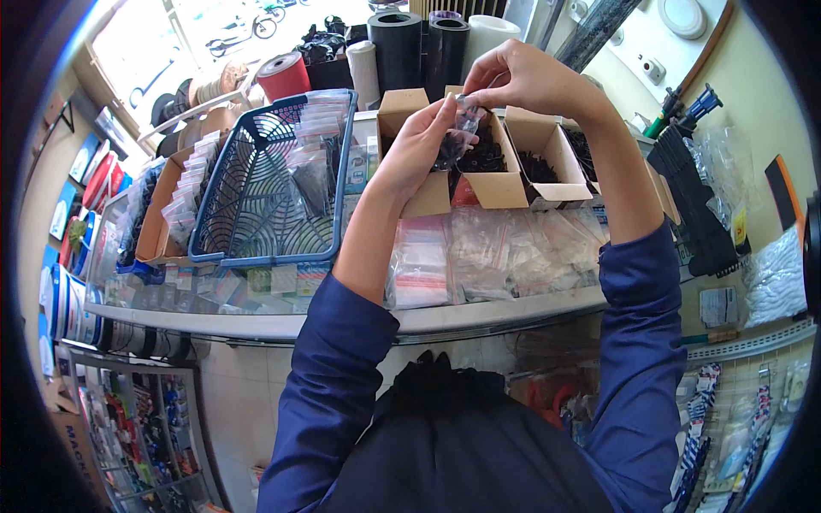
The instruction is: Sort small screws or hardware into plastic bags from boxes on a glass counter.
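Above the open cardboard boxes, my left hand grips a small clear plastic bag with dark contents low inside it. My right hand pinches the top of the same bag between thumb and fingers. Directly below is a cardboard box filled with small black parts, partly hidden by my hands and the bag. To its right, a second open box holds more black pieces. Bundles of empty-looking zip bags lie on the glass counter nearer to me.
A blue plastic basket stands at left with a row of filled zip bags. Beyond it sits a cardboard box of similar bags. Black rolls and a red roll stand behind. The counter's metal edge curves before me.
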The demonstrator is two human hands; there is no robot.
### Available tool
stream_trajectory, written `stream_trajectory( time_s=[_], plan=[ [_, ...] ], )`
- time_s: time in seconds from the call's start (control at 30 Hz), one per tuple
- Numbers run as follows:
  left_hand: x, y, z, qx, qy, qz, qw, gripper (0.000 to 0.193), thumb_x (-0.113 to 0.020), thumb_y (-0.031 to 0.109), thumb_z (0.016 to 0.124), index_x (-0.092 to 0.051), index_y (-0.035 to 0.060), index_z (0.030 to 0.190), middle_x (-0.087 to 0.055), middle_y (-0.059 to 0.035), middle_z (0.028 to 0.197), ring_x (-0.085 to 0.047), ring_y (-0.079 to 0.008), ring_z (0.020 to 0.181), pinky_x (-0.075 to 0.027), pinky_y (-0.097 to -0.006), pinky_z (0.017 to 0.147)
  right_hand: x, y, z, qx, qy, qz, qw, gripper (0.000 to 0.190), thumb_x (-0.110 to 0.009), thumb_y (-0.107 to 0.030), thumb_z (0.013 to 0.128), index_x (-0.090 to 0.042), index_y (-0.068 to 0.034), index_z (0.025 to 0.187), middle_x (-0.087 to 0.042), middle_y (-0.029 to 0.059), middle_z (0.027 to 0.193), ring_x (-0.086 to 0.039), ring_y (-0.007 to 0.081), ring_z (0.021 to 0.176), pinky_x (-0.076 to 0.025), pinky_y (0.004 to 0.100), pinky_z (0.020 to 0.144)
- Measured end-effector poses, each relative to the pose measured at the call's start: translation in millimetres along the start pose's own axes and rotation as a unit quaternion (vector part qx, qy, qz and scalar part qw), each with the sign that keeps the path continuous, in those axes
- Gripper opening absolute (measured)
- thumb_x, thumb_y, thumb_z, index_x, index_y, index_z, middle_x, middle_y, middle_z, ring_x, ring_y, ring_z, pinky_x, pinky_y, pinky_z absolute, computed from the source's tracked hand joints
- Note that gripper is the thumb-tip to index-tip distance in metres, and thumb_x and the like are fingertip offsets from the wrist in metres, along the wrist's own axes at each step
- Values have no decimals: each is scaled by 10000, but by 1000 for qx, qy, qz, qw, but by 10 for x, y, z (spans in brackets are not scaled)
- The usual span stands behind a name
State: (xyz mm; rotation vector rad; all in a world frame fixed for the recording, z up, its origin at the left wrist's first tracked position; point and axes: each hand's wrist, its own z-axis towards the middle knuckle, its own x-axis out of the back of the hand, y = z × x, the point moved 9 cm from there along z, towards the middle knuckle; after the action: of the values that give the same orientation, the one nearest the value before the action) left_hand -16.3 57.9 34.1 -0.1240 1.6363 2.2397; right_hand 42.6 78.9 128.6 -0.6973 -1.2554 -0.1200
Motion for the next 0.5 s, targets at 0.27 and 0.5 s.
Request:
stream_trajectory(
  time_s=[0.27,0.5],
  plan=[
    [17,-33,-4,21,16,-3,1000,478,-390,433,880,-505,-4,1035,-580,-67,869,-572,-103,744,-455,-207,649,-27,21,38,6,15,3,1000,162,-640,-120,735,-637,30,794,-622,100,714,-587,135,649,-475,235,678],
    [41,-49,-7,29,17,-2,999,482,-387,432,880,-496,2,1069,-574,-61,929,-574,-102,747,-470,-218,657,-108,-42,84,27,-15,-27,999,180,-630,-111,745,-620,32,854,-619,105,721,-587,149,653,-477,249,685]
  ],
)
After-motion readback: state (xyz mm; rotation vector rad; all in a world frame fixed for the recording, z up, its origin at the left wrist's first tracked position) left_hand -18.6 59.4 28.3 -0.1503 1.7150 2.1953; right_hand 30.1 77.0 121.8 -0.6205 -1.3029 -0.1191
